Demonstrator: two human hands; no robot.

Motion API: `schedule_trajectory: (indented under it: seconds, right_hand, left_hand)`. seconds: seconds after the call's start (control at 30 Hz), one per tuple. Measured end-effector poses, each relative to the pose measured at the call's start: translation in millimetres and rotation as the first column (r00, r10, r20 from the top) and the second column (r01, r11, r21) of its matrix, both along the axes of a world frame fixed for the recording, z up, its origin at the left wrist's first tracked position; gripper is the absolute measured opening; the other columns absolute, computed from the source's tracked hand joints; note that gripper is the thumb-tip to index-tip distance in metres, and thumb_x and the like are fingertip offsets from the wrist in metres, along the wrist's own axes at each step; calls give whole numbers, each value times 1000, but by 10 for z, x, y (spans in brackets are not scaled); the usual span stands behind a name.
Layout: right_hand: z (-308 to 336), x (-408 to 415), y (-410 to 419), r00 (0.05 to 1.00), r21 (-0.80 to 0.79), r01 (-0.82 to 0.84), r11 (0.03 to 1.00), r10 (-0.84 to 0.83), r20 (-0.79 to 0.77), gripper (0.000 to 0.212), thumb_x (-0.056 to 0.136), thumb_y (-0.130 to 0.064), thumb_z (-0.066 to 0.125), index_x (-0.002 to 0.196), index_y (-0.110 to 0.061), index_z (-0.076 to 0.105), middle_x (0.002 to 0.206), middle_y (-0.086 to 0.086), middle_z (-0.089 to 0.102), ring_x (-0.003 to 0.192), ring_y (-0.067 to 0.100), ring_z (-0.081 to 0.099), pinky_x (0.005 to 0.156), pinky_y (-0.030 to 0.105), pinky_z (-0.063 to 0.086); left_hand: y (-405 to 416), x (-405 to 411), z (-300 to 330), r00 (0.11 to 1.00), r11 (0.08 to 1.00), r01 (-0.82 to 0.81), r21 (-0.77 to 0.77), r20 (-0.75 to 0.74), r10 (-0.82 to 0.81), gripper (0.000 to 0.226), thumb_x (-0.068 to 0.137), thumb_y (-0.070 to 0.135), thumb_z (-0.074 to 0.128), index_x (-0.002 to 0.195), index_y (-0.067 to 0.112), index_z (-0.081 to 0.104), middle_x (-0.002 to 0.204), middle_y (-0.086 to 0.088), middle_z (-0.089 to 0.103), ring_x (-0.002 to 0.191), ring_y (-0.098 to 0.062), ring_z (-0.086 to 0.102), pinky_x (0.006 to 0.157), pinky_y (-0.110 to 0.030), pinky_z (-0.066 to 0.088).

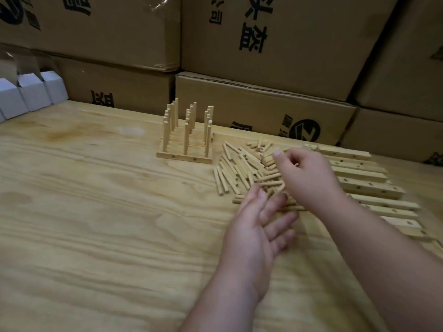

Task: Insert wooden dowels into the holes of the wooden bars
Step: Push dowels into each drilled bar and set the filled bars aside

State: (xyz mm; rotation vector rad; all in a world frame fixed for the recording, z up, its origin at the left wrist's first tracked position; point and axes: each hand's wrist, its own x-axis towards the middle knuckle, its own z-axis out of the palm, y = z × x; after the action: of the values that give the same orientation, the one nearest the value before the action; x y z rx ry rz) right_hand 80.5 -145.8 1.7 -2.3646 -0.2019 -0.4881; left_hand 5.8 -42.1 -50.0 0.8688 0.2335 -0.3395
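Observation:
A loose pile of short wooden dowels (242, 168) lies on the plywood table (96, 212), right of centre. My right hand (309, 178) is over the pile with its fingers curled, and it grips a few dowels whose ends poke out below the palm. At the pile's near edge my left hand (256, 226) lies palm up with relaxed fingers and holds nothing. Several empty wooden bars (369, 185) with holes lie side by side to the right. Behind the pile to the left stand several filled bars (185, 140), each with upright dowels.
Stacked cardboard boxes (263, 109) wall off the back of the table. Small white boxes (31, 92) stand at the far left edge. Bare plywood stretches across the left and front.

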Motion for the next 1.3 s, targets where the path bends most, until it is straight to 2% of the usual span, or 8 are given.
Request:
schedule_trajectory:
  seconds: [0.07,0.17,0.3,0.47,0.63,1.07,1.17,1.3]
  right_hand:
    - [-5,-305,-411,997,111,69,991,-64,-49,39,93,-53,58,74,-21,67,61,-5,65,60,16,60,55,29,44]
    - [-10,-637,-922,984,211,174,962,-161,-79,35,91,-53,62,74,-24,67,67,-4,69,66,20,65,57,33,51]
    - [44,-799,-1326,968,258,239,936,-209,-140,36,89,-57,63,77,-24,69,72,-14,69,79,13,64,62,29,44]
    - [203,-819,-1652,901,-77,18,997,-49,-430,4,87,-49,70,84,-48,73,85,-19,71,88,6,65,66,27,46]
    - [175,-779,-1682,818,-279,-101,955,-80,-570,13,82,-36,81,77,-48,76,82,-23,71,88,3,64,74,26,51]
    - [77,-760,-1400,850,-305,-125,944,-58,-524,14,77,-38,84,70,-47,76,72,-23,70,80,3,64,64,24,50]
    - [-30,-796,-1086,891,-289,-165,943,18,-453,4,84,-43,76,81,-45,77,77,-22,69,78,-1,62,65,22,50]
    - [-187,-841,-747,943,-245,-223,943,145,-300,17,89,-50,67,102,-41,73,80,-18,63,74,0,59,65,21,48]
  left_hand:
    - [8,-253,90,989,982,-88,-166,99,105,19,102,34,50,119,39,54,110,-3,78,96,-28,76,77,-37,55]
    - [-36,-328,104,972,986,-132,-103,180,149,24,103,31,47,124,38,55,110,-4,78,92,-26,77,80,-40,54]
    - [-5,-285,15,956,983,-160,-91,235,177,35,107,22,36,128,45,52,111,-5,78,94,-27,77,77,-39,56]
    - [-55,-276,5,951,981,-186,-52,240,193,32,110,28,32,134,42,49,110,-6,78,89,-25,77,76,-39,57]
    - [-52,-264,-24,948,980,-196,-39,246,200,34,109,35,35,141,32,47,109,-8,78,80,-22,77,70,-36,57]
    - [-47,-254,-36,955,976,-210,-51,205,216,35,109,36,32,139,26,48,109,-9,78,70,-17,73,60,-29,58]
    - [-48,-261,-26,947,967,-246,-72,196,255,35,108,37,33,139,29,48,108,-10,78,67,-16,71,60,-29,56]
    - [1,-249,-18,879,899,-421,-122,187,438,34,109,38,34,139,31,48,102,-11,79,60,-13,66,60,-28,53]
